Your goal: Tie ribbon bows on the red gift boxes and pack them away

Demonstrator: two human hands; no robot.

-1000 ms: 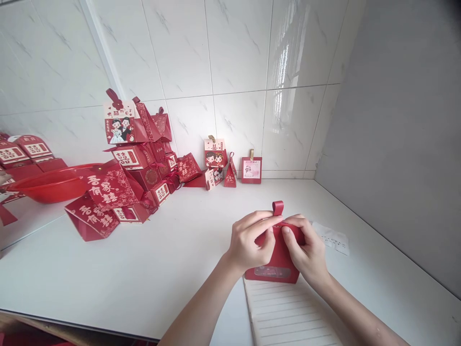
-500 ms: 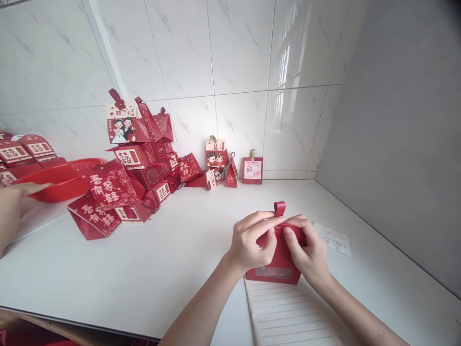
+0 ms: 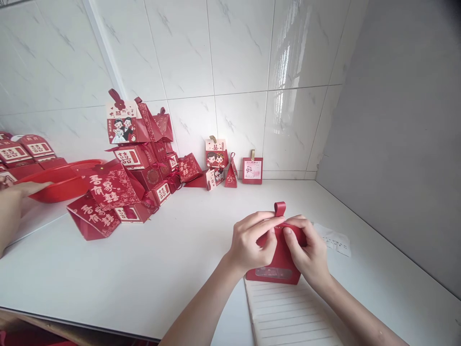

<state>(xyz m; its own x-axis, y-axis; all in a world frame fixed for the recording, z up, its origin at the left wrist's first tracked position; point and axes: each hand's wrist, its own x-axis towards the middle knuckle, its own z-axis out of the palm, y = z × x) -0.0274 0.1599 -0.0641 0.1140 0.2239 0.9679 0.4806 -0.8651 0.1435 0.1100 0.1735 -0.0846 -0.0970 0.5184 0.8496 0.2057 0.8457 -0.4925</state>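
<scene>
White glossy wall tiles backed the white tabletop (image 3: pixel 151 269) we worked at, w/ a grey wall on the right. Our left hand (image 3: pixel 250 242) & right hand (image 3: pixel 306 252) were both closed on the small dark red paper gift box (image 3: pixel 279 262), fingers pinching its top flaps together from either side. That box stood upright near the table's front edge, its base touching a white lined pad (image 3: pixel 288 312); a clear window showed low on its front, & a red loop tab (image 3: pixel 279 208) stuck up above our fingertips. Just right of our right hand lay a small white printed slip (image 3: pixel 334 239). Far left, approx. against the wall, sat a stack of red printed gift boxes (image 3: pixel 126 168), w/ a few smaller boxes (image 3: pixel 230 166) well apart from it nearer the corner. Another person's hand (image 3: pixel 12 202) rested on the rim of a red plastic basin (image 3: pixel 59 185) at the left edge.
</scene>
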